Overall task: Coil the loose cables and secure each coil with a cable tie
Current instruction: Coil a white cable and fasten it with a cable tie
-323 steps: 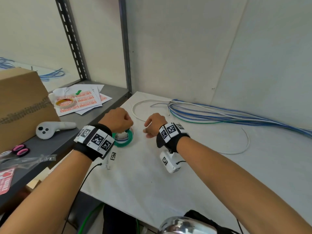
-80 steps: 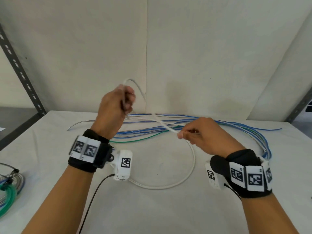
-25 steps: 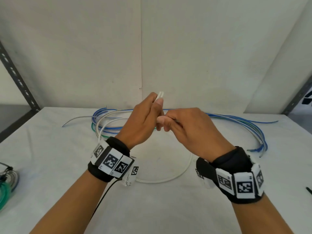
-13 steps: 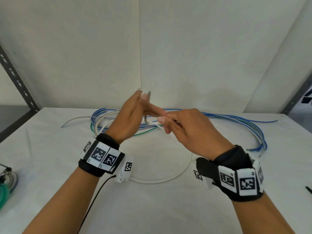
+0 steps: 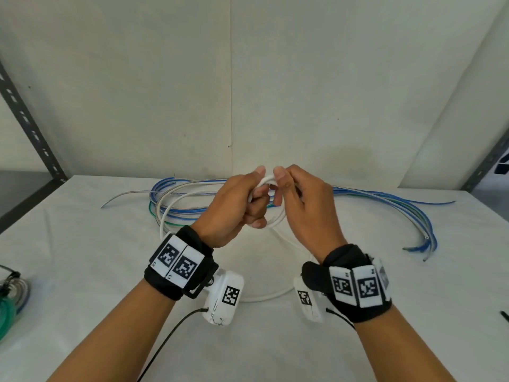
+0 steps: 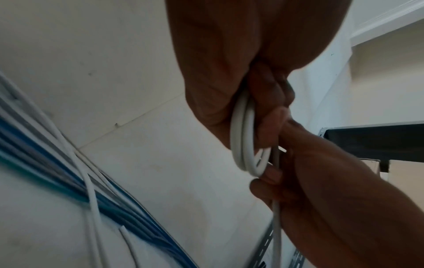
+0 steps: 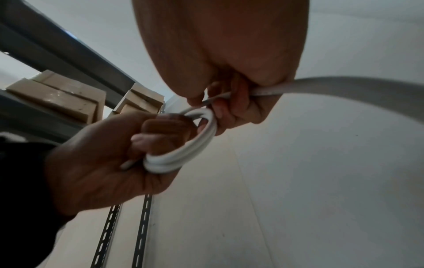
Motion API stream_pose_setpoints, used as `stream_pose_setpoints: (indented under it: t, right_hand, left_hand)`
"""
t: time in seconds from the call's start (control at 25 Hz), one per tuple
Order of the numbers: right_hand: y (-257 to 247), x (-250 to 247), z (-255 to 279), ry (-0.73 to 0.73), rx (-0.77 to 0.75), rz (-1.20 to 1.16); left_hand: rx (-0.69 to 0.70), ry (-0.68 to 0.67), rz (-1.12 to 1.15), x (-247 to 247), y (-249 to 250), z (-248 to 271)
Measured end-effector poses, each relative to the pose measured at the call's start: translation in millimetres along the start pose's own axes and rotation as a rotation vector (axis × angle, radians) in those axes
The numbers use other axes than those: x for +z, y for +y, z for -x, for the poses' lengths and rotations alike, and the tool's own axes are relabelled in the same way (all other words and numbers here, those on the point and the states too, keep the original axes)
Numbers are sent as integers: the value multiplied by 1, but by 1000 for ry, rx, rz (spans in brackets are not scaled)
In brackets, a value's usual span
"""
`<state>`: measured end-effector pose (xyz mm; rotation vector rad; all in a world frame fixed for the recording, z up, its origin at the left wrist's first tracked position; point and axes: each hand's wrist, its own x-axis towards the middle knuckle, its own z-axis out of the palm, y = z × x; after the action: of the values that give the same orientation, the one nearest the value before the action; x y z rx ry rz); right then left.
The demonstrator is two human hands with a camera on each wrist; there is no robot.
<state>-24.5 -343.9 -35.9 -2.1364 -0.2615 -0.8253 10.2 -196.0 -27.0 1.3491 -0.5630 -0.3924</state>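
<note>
Both hands now meet above the table (image 5: 82, 271), left hand (image 5: 234, 209) gripping a small white cable coil (image 7: 183, 152) that has gained a turn since half a second ago, right hand (image 5: 300, 208) pinching the trailing white cable (image 6: 276, 226), so winding is underway with much slack left.

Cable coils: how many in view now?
2. One small white cable coil gripped in the left hand, pinched by the right hand; one green-and-clear cable coil at the white table's left edge, partly cropped. Others may sit out of frame.
</note>
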Motion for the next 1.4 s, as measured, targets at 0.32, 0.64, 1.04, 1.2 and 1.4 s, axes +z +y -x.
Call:
stream_pose_setpoints:
  t: [0.32,0.64,1.04,1.2,1.4]
  right_hand:
    - [-3,12,4,87,-10,24]
    - [-1,13,7,178,44,66]
    - [14,8,0,144,34,-158]
    - [23,11,-3,42,43,-148]
    - [36,1,-5,68,71,-99]
  left_hand:
    - [73,102,168,10,-4,-2]
    - [-33,-94,394,16,-8,-2]
    - [86,131,600,-29,26,-5]
    - [240,246,736,-64,36,-3]
    - [406,289,858,-90,49,5]
